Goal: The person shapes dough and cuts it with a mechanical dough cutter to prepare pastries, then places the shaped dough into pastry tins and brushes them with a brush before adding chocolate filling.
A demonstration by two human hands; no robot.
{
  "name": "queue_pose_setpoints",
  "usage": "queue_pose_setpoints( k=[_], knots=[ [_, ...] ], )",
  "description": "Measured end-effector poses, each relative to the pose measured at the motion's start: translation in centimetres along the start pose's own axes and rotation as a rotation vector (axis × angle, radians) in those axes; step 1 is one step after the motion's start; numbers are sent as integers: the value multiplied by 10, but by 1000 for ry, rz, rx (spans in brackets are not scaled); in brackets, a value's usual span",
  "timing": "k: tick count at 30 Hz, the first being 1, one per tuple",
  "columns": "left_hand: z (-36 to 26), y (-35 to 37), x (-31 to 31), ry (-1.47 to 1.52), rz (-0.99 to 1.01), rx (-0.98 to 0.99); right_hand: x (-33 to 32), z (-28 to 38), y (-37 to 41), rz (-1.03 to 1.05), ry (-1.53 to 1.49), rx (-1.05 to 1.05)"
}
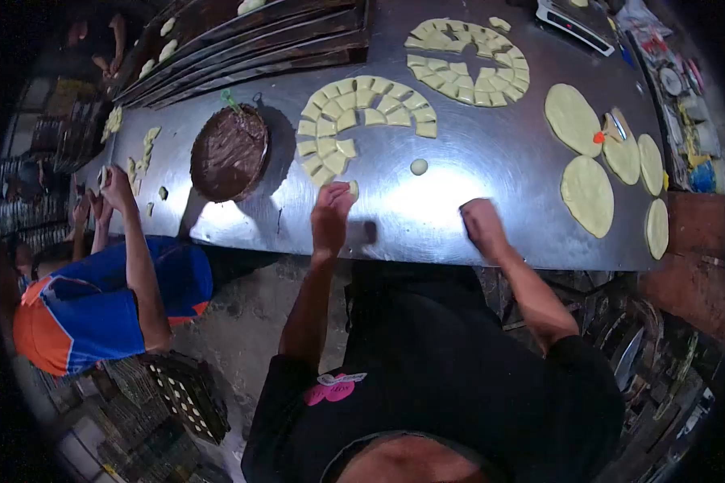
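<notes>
Mid-frame, a dough piece (352, 188) is being pinched by the left hand (330, 214); the right hand (482, 224) is being pressed, fisted, onto the table (475, 153), with a dough ball (419, 167) just above.

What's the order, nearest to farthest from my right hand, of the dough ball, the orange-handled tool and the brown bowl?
1. Dough ball, just up-left of the right hand.
2. Orange-handled tool, right side, on a flat dough round.
3. Brown bowl, far left, past the left hand.
</notes>
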State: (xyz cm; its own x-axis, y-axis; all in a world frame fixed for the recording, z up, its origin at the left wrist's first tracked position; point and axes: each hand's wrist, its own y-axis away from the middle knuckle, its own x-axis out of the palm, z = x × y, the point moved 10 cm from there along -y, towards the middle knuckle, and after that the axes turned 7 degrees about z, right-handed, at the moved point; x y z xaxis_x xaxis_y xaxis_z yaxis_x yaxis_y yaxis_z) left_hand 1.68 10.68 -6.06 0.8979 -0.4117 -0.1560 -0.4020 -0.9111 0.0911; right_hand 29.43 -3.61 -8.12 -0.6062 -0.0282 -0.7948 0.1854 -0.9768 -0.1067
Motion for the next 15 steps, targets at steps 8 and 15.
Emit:
queue_pose_setpoints(
  k=[8, 15],
  knots=[
    [-11, 15, 4, -421, -89, -59, -4, 35, -22, -222, -152, 165],
    [-30, 23, 63, -908, 144, 352, -42, -4, -60, -581, -6, 283]
  ],
)
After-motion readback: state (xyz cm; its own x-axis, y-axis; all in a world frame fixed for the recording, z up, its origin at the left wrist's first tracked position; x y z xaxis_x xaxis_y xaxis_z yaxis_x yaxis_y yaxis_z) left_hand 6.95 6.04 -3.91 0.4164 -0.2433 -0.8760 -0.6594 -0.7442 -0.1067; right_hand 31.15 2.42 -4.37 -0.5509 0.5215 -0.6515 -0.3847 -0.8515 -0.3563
